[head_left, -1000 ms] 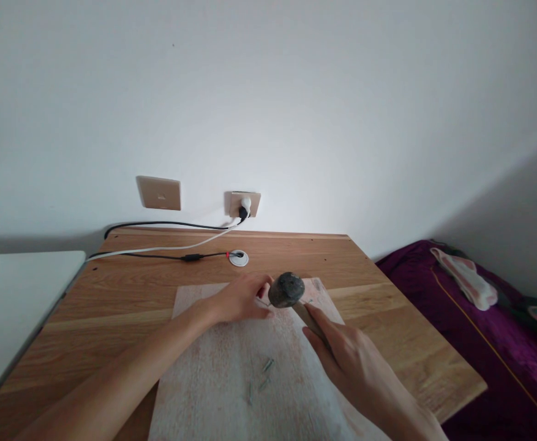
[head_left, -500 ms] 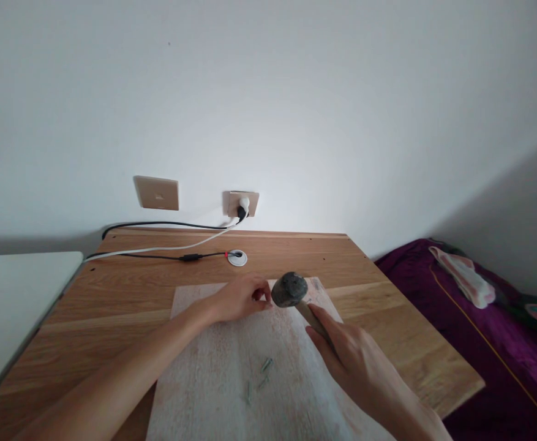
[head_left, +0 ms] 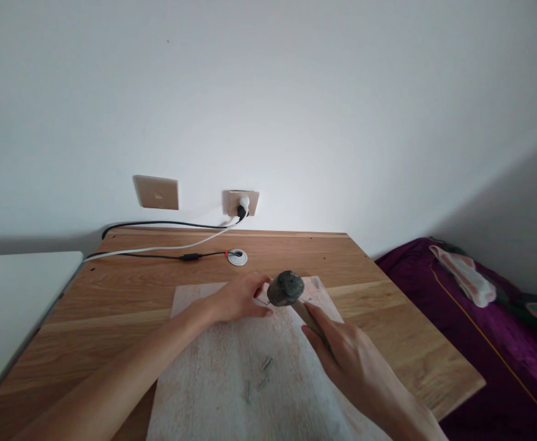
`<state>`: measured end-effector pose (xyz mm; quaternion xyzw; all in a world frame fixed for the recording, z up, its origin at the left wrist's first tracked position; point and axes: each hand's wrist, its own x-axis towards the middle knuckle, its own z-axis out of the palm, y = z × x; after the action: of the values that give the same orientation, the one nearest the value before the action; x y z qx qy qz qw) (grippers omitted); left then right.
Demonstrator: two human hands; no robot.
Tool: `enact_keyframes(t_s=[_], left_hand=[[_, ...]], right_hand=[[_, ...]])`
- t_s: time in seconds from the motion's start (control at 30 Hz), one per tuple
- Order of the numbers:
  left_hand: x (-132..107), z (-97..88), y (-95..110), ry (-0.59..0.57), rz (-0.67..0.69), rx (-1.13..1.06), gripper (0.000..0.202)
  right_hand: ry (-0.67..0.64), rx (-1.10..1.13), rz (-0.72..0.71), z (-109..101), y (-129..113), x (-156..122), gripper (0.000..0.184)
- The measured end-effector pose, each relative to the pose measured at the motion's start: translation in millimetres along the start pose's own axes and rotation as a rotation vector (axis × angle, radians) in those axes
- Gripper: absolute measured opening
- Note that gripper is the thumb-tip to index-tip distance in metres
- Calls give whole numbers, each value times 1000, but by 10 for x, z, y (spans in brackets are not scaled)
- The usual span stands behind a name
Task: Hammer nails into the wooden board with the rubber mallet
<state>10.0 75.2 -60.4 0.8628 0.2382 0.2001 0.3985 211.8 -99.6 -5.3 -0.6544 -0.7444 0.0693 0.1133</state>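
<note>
My right hand (head_left: 348,349) grips the wooden handle of a hammer (head_left: 286,288) with a dark, stubby head. The head hangs over the far part of a whitish, worn board (head_left: 204,361). Close to the left of it is my left hand (head_left: 243,298), its thumb and forefinger apart. Between those fingers a thin nail (head_left: 262,301) shows, partly hidden by the hammer head; whether they touch it I cannot tell. Another nail (head_left: 309,300) sticks up behind the handle. Several loose nails (head_left: 267,364) lie nearer on the board.
The board rests on a wooden table (head_left: 415,331) against a white wall. Black and white cables (head_left: 158,249) run across the back left, near a wall socket (head_left: 243,203) and a round cable grommet (head_left: 237,258). A white surface (head_left: 20,306) stands left, purple bedding (head_left: 484,343) right.
My left thumb and forefinger have spread apart, and a nail now shows between them. The hammer head has shifted slightly left, with my right hand following.
</note>
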Motion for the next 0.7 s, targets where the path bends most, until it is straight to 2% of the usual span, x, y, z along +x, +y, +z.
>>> enact_keyframes(t_s=[0.17, 0.43, 0.7], left_hand=[[1, 28, -31, 9, 8, 0, 29], [22, 26, -73, -12, 73, 72, 4], [28, 52, -121, -16, 117, 102, 6]], right_hand=[[-73, -22, 11, 63, -4, 11, 36], [32, -23, -11, 8, 55, 4, 42], [17, 6, 8, 51, 87, -26, 40]])
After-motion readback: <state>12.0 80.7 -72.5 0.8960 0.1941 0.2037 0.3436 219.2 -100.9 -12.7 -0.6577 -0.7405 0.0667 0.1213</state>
